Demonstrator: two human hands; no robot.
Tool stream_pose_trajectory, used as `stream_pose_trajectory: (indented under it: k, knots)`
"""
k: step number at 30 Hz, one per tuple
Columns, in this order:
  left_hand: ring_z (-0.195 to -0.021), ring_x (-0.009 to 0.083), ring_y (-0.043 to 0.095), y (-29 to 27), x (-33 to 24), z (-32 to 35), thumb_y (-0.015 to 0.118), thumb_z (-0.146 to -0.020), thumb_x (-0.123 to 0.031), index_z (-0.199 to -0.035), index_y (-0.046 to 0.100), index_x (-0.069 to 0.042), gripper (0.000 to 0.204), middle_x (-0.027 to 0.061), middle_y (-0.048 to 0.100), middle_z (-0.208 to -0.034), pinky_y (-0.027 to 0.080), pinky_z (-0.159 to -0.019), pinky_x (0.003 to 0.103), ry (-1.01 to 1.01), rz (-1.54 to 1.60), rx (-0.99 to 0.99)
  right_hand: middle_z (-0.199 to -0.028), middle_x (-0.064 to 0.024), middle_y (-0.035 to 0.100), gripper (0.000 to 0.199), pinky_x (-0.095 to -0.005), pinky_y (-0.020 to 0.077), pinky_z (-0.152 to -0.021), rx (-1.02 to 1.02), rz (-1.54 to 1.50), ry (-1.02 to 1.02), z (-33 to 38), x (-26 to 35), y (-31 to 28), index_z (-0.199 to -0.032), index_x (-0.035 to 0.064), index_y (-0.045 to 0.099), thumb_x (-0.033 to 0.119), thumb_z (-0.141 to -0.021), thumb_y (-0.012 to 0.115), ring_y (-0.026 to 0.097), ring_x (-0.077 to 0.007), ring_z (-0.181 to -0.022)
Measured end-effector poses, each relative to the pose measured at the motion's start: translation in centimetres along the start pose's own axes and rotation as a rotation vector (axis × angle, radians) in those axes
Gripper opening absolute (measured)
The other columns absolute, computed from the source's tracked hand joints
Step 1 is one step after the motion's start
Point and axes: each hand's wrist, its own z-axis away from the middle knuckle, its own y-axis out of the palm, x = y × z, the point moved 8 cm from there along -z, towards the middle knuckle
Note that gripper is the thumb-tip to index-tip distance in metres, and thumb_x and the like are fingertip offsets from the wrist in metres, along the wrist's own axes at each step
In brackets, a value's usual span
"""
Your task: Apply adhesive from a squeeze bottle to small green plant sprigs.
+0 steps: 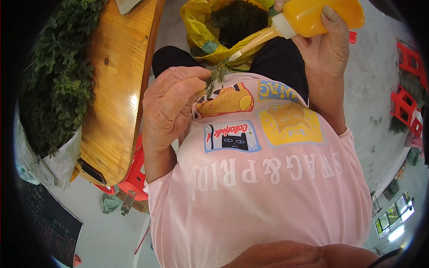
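Note:
A small green conifer sprig (216, 80) is pinched between the thumb and fingers of my left hand (172, 98), in front of my pink shirt. My right hand (330, 47) grips a squeeze bottle (321, 17) of orange-yellow liquid, tipped over so it points down to the left. The bottle's long pale nozzle (254, 43) ends at the sprig's upper tip; whether it touches cannot be made out. Beyond my knees stands an open yellow sack (195, 31) with dark green material inside.
At the left, a wooden table (117, 67) runs beside me, with a dark phone-like object (92, 172) at its near edge. Past it, a white sack (60, 167) overflows with conifer branches (58, 85). Red plastic stools (404, 105) stand far right; another red stool (134, 176) is near the table.

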Motion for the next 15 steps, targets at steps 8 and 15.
stream_pose_trajectory:
  k: [8, 15]
  knots:
    - [-0.078, 0.0258, 0.063, 0.3, 0.6, 0.0, 0.066, -0.076, -0.003, -0.086, 0.060, -0.001, 0.012, 0.0147, 0.065, -0.087, 0.050, -0.067, 0.030, -0.007, -0.044, 0.019, -0.115, -0.0091, 0.056, 0.045, -0.0390, 0.0442, -0.089, -0.110, 0.045, -0.025, 0.9, 1.2, -2.1, -0.116, 0.0067, 0.053, 0.042, -0.088, 0.055, 0.053, -0.0241, -0.106]
    - [-0.086, 0.0310, 0.062, 1.8, 5.0, -3.4, 0.064, -0.077, -0.002, -0.096, 0.059, -0.003, 0.020, 0.0130, 0.064, -0.096, 0.049, -0.076, 0.032, -0.209, -0.229, -0.044, -0.117, -0.0094, 0.055, 0.037, -0.0358, 0.0475, -0.086, -0.075, 2.542, -0.772, 2.5, 7.1, -2.2, -0.119, 0.0059, 0.052, 0.030, -0.091, 0.052, 0.054, -0.0249, -0.106]
